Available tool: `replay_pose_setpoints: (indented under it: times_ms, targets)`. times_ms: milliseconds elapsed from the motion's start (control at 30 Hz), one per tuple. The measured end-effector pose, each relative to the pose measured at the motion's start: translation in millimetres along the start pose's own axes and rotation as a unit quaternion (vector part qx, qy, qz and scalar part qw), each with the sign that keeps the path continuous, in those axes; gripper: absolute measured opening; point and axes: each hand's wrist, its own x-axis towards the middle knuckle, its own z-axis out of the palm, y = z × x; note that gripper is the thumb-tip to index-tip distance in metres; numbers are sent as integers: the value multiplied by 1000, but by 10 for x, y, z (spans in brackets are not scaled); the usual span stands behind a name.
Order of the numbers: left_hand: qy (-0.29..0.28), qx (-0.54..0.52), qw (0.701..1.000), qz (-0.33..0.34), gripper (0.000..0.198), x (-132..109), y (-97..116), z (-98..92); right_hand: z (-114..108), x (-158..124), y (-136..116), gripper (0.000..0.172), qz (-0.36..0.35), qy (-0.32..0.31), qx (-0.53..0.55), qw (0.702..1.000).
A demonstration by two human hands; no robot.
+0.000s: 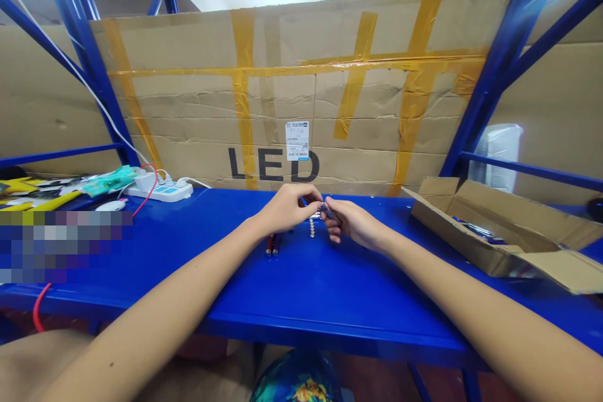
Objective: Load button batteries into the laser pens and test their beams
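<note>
Near the middle of the blue table, my left hand and my right hand meet at the fingertips. A small shiny metal piece lies in my right hand, with its fingers curled round it. My left thumb and forefinger pinch at the near end of this piece; what they grip is too small to make out. A short row of small silvery round pieces lies just below the fingertips. Two dark red and black sticks with shiny ends rest on the table below my left hand.
An open cardboard box holding metal and blue items stands at the right. A white power strip with plugs and cables sits at the back left, beside yellow and black items. Large taped cardboard stands behind, between blue posts.
</note>
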Motion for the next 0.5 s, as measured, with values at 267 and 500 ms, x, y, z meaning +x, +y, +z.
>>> replay_pose_setpoints:
  times_ms: [267,500]
  targets:
    - [-17,-3,1000,-6,15,7,28,-37,-35,14,24,34,-9,-11,42,999]
    - [-77,106,990,-46,19,5,-122,-253,-97,57,76,30,-90,2,-79,993]
